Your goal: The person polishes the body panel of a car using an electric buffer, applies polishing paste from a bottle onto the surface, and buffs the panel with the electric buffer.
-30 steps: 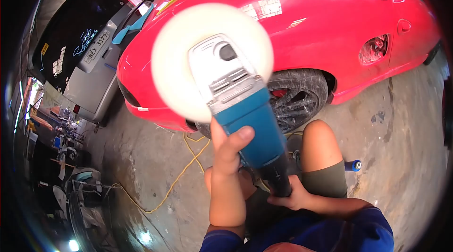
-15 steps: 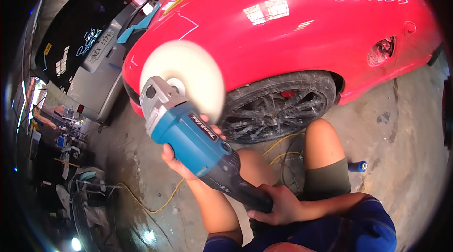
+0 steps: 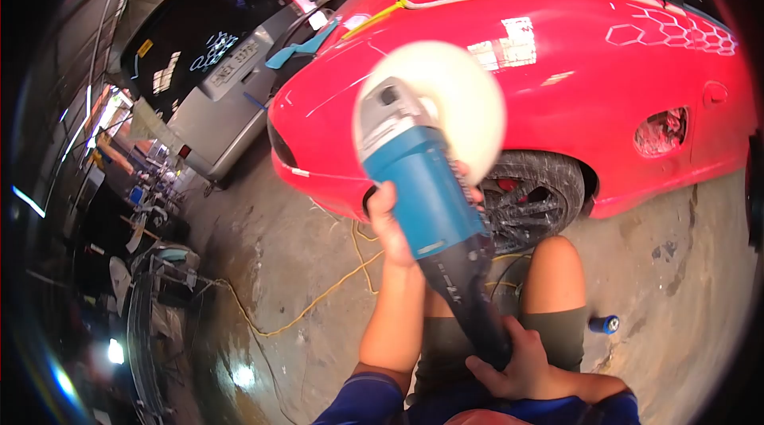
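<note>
A teal and black power polisher (image 3: 426, 190) is held up between me and a red car (image 3: 573, 83). My left hand (image 3: 394, 226) is wrapped round its teal body, with the thumb on the near side and fingertips showing beyond. My right hand (image 3: 521, 361) grips the black rear handle. The round cream pad (image 3: 469, 107) on the polisher's head looks blurred and overlaps the front fender in view; whether it touches the paint I cannot tell. Below the fender is the dusty black wheel (image 3: 541, 202), partly hidden behind the tool.
A blue cylindrical object (image 3: 605, 324) lies on the concrete floor right of my knee. A yellow cord (image 3: 306, 309) runs across the floor. At the left are a silver vehicle (image 3: 215, 118) and a cluttered rack (image 3: 147, 329). Blue cloth (image 3: 298, 51) hangs near the car's front.
The polisher has swung from the lower left up and to the right, turning more upright, with both hands still on it. The whole view has shifted, so the car appears farther right and lower.
</note>
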The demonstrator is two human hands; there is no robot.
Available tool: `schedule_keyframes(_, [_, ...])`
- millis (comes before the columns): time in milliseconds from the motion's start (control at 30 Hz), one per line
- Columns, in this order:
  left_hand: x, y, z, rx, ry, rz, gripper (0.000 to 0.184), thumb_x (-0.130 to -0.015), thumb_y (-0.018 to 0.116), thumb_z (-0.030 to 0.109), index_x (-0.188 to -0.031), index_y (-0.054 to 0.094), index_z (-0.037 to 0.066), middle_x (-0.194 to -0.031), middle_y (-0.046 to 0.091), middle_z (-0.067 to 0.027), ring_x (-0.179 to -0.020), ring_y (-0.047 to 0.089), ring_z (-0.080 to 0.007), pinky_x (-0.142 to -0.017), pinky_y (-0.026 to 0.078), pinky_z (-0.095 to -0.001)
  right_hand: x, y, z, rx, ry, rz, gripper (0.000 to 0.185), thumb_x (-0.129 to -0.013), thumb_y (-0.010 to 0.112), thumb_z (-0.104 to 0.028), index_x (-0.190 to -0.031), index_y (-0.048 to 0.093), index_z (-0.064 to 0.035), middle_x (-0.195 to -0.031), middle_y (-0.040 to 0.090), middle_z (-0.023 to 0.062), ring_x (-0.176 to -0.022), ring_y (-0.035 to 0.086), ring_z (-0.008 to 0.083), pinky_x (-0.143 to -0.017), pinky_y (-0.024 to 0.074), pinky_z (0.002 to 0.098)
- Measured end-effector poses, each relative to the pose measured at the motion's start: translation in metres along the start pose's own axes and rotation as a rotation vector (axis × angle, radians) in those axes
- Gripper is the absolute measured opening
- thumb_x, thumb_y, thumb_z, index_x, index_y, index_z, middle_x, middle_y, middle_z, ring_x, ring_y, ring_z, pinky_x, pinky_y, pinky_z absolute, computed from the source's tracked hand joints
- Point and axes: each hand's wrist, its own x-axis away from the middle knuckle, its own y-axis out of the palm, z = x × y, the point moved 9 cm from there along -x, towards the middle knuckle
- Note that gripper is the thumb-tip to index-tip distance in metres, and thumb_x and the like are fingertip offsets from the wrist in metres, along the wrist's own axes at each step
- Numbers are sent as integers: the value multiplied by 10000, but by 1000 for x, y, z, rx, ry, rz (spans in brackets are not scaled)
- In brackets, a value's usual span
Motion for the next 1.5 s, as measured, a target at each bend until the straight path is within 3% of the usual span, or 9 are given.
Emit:
schedule_keyframes(100, [-13, 26, -29, -18, -46, -54, 882, -920, 619, 649, -1410, 518, -76, -1258, 676, -236, -981, 747, -371, -816, 645, -482, 14, -25, 3, 51, -40, 52, 549, -810, 868, -279, -1214, 606, -15, -873, 747, 142, -773, 777, 313, -711, 605, 395])
schedule_keyframes(267, [-32, 67, -64, -14, -32, -154, 780, -969, 612, 578, -1399, 535, -68, -1229, 693, -214, -1004, 753, -351, -817, 663, -480, 28, -67, 18, -13, 24, 77, 498, -804, 865, -202, -1180, 597, -16, -834, 724, 107, -735, 757, 268, -705, 586, 372])
schedule_keyframes(367, [-41, 76, -89, -90, -91, -107, 914, -918, 621, 678, -1434, 493, -65, -1223, 673, -237, -994, 751, -382, -834, 640, -471, 38, -85, 26, -57, 10, 112, 482, -808, 860, -180, -1174, 594, -13, -829, 720, 105, -728, 750, 257, -705, 581, 365])
schedule_keyframes(533, [-55, 105, -132, -4, -200, -192, 816, -965, 621, 593, -1443, 491, -55, -1251, 669, -249, -1036, 743, -408, -838, 657, -518, 55, -111, 35, -111, -14, 213, 452, -816, 842, -160, -1158, 591, -3, -815, 715, 101, -719, 736, 238, -702, 575, 352])
schedule_keyframes(833, [-68, 140, -192, 8, -321, -237, 739, -971, 637, 551, -1396, 526, -44, -1206, 688, -228, -1005, 753, -387, -793, 669, -512, 77, -142, 44, -227, -44, 351, 444, -832, 782, -108, -1212, 586, 13, -811, 688, 57, -712, 654, 129, -675, 520, 284])
schedule_keyframes(900, [-73, 144, -208, -38, -348, -256, 704, -978, 634, 534, -1373, 543, -42, -1148, 705, -208, -950, 764, -339, -783, 672, -471, 83, -145, 48, -291, -33, 384, 505, -853, 742, -127, -1297, 570, 43, -833, 646, 27, -685, 589, 90, -658, 478, 246])
schedule_keyframes(1100, [-75, 157, -240, -164, -384, -235, 582, -991, 648, 482, -1274, 612, -25, -1035, 731, -155, -853, 749, -233, -743, 647, -372, 103, -145, 81, -432, 23, 433, 425, -848, 787, -85, -1208, 587, 22, -837, 672, 43, -740, 644, 115, -692, 518, 269])
schedule_keyframes(1300, [-62, 152, -212, -378, -326, -130, 543, -982, 669, 429, -1261, 614, -34, -1026, 731, -144, -844, 741, -210, -745, 635, -341, 96, -124, 78, -636, 88, 312, 371, -877, 792, -86, -1172, 587, 8, -871, 658, 40, -794, 629, 102, -728, 515, 271])
schedule_keyframes(1500, [-50, 105, -153, -456, -245, -12, 687, -932, 687, 467, -1338, 570, -76, -1064, 728, -218, -878, 765, -306, -771, 661, -420, 64, -89, 79, -517, -1, 138, 463, -904, 826, -179, -1271, 605, -1, -878, 641, 17, -823, 603, 86, -763, 517, 298])
